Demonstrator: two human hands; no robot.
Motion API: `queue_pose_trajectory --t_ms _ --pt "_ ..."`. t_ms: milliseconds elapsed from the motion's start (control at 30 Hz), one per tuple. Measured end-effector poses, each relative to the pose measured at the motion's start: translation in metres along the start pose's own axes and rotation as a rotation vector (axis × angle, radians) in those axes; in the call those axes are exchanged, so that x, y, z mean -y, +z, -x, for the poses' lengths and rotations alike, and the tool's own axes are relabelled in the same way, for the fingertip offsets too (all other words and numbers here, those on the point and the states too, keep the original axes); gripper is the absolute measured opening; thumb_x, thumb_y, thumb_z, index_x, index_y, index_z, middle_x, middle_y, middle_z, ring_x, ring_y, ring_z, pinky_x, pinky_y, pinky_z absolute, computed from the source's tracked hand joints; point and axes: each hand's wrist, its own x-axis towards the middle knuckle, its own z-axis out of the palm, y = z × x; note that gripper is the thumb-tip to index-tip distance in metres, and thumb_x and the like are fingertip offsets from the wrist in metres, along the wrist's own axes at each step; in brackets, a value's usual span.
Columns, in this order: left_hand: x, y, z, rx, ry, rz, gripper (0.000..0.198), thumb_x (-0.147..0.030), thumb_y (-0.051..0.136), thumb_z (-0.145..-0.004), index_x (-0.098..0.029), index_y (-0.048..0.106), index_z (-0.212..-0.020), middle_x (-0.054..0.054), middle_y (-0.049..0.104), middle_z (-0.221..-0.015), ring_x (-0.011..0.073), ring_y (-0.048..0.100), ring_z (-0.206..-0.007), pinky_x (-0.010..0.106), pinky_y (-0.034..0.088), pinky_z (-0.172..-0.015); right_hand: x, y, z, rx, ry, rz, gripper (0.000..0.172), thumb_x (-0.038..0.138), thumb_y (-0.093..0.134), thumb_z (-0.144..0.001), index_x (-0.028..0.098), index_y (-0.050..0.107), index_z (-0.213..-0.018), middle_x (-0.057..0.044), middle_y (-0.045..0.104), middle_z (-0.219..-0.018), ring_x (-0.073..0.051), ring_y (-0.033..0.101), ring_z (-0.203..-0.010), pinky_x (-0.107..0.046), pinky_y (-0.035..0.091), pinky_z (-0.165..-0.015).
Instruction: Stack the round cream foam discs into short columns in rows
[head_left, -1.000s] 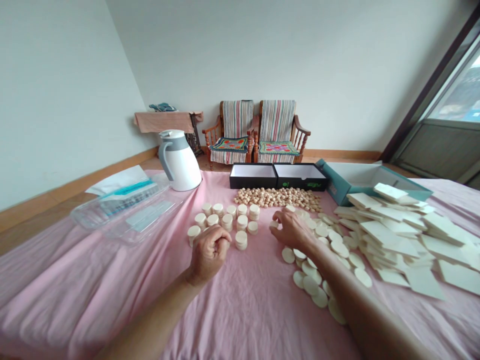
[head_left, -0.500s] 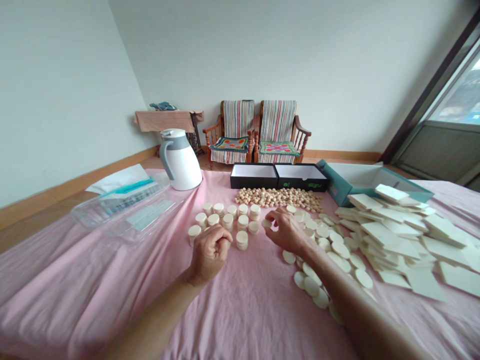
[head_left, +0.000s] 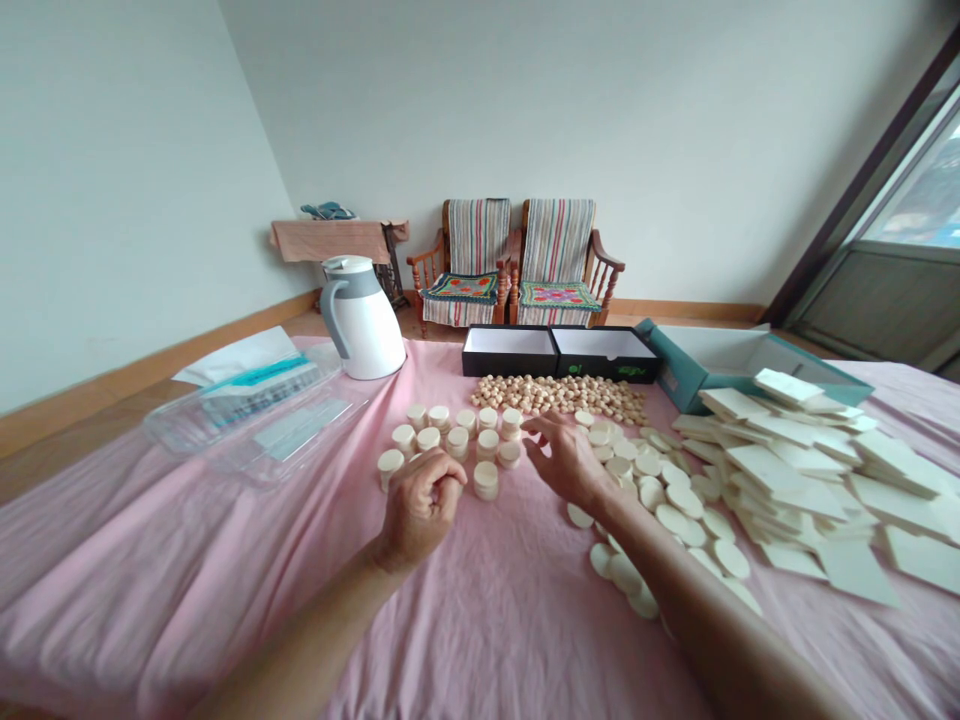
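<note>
My left hand (head_left: 417, 505) rests on the pink cloth (head_left: 465, 620) in a loose fist, fingers curled in, just left of a short stack of cream discs (head_left: 485, 480). Whether it holds anything is hidden. My right hand (head_left: 564, 459) reaches toward the group of disc stacks (head_left: 457, 432), fingertips pinched close to the nearest stack (head_left: 509, 453); a disc between them cannot be made out. Loose flat discs (head_left: 660, 500) lie spread to the right of that hand and under my forearm.
A heap of small wooden balls (head_left: 559, 395) lies before two open black boxes (head_left: 559, 352). Cream square tiles (head_left: 817, 470) pile at the right by a teal box (head_left: 739, 362). A white jug (head_left: 362, 318) and clear plastic tray (head_left: 247, 415) stand left. Two chairs (head_left: 517, 262) are behind.
My right hand has moved left from the loose discs toward the disc stacks. My left hand has stayed in place, still curled.
</note>
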Motion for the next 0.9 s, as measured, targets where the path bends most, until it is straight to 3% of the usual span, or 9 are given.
queue_pose_trajectory --t_ms 133,233,333,500,600,733,900 --pt "0.002 0.001 0.001 0.007 0.001 0.004 0.023 -0.006 0.042 -0.076 -0.017 0.054 -0.061 0.0 0.057 -0.058 0.0117 0.052 -0.056 0.023 0.042 -0.057 -0.027 -0.021 -0.003 -0.042 0.182 0.217 0.025 0.014 0.045 -0.08 0.016 0.065 -0.093 -0.008 0.061 -0.09 -0.017 0.056 -0.081 -0.025 0.039 -0.071" --pt "0.002 0.002 0.001 0.014 0.002 0.002 0.022 -0.007 0.042 -0.076 -0.017 0.054 -0.061 0.0 0.057 -0.059 0.0119 0.053 -0.056 0.023 0.042 -0.057 -0.046 -0.029 -0.001 0.076 0.274 0.402 0.021 0.019 0.049 -0.079 0.017 0.067 -0.088 -0.01 0.063 -0.089 -0.022 0.055 -0.09 -0.029 0.037 -0.075" --pt "0.002 0.002 0.001 0.016 0.007 0.004 0.022 -0.006 0.042 -0.076 -0.017 0.054 -0.061 0.0 0.057 -0.058 0.0119 0.052 -0.056 0.024 0.042 -0.057 -0.055 -0.027 0.002 0.165 0.3 0.482 0.018 0.023 0.05 -0.079 0.018 0.067 -0.082 -0.011 0.064 -0.092 -0.025 0.053 -0.094 -0.032 0.036 -0.076" --pt "0.002 0.001 0.0 0.02 0.001 -0.006 0.023 -0.007 0.041 -0.076 -0.018 0.054 -0.061 0.0 0.057 -0.058 0.0117 0.052 -0.056 0.023 0.041 -0.056 -0.059 -0.02 0.002 0.137 0.332 0.483 0.02 0.024 0.048 -0.081 0.018 0.066 -0.085 -0.012 0.062 -0.099 -0.025 0.051 -0.098 -0.033 0.034 -0.077" --pt "0.004 0.001 0.001 0.029 0.003 -0.007 0.022 -0.007 0.041 -0.076 -0.018 0.053 -0.061 0.0 0.057 -0.058 0.0118 0.052 -0.056 0.023 0.041 -0.057 -0.06 -0.019 0.001 0.153 0.318 0.47 0.02 0.021 0.051 -0.076 0.018 0.064 -0.091 -0.012 0.063 -0.102 -0.025 0.05 -0.101 -0.034 0.032 -0.08" --pt "0.004 0.001 0.002 0.022 0.006 0.004 0.023 -0.005 0.041 -0.076 -0.018 0.053 -0.062 0.0 0.057 -0.059 0.012 0.052 -0.057 0.024 0.041 -0.057 -0.054 -0.018 0.0 0.132 0.292 0.428 0.016 0.021 0.053 -0.072 0.018 0.062 -0.086 -0.009 0.064 -0.091 -0.024 0.05 -0.096 -0.034 0.031 -0.081" --pt "0.002 0.002 0.001 0.021 0.007 0.003 0.023 -0.005 0.041 -0.076 -0.018 0.054 -0.061 0.0 0.056 -0.058 0.0118 0.051 -0.056 0.024 0.041 -0.057 -0.024 -0.012 0.0 -0.038 0.062 0.163 0.015 0.017 0.052 -0.071 0.018 0.057 -0.086 -0.005 0.06 -0.087 -0.017 0.052 -0.083 -0.027 0.035 -0.073"
